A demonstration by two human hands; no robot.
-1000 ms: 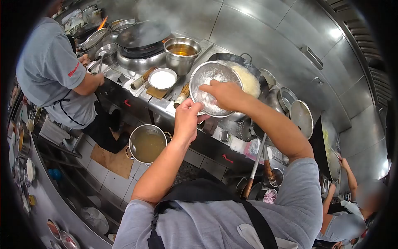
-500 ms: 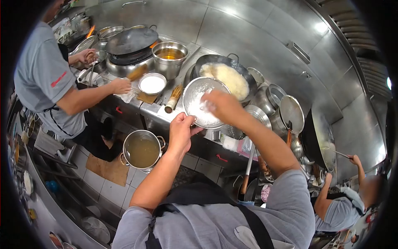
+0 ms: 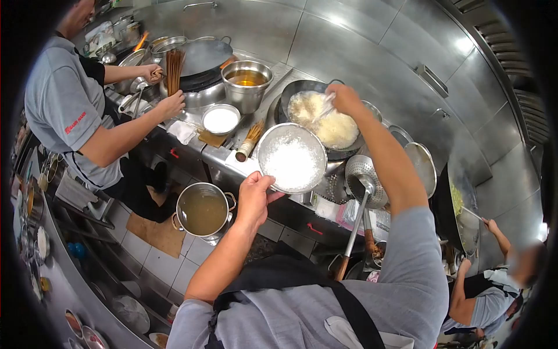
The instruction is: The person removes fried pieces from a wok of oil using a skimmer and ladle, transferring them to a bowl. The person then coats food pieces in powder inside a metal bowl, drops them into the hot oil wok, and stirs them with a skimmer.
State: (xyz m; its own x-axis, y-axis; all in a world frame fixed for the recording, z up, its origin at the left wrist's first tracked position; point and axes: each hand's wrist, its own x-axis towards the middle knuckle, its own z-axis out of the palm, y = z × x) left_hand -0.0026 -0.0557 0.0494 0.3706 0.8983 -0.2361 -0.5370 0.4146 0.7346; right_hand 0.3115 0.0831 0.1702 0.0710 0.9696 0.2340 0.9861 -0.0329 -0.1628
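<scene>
My left hand [image 3: 256, 195] grips the near-left rim of a round metal bowl [image 3: 265, 139], which tilts toward me. White floury food [image 3: 293, 166] lies inside it. Over the wok [image 3: 286, 93], my right hand [image 3: 347, 100] has its fingers closed around a whitish clump that trails down from them, blurred by motion. Pale yellow, foamy food [image 3: 331, 131] covers the oil in the wok.
A pot of yellow oil [image 3: 247, 77], a bowl of white powder [image 3: 221, 119] and a bundle of sticks [image 3: 250, 141] stand left. A perforated ladle [image 3: 365, 181] lies right. A stockpot [image 3: 202, 210] sits below. One co-worker [image 3: 75, 104] works left, another [image 3: 479, 296] right.
My right hand has moved from inside the bowl up and right, over the wok, with whitish food. The left co-worker now holds a bundle of brown sticks upright.
</scene>
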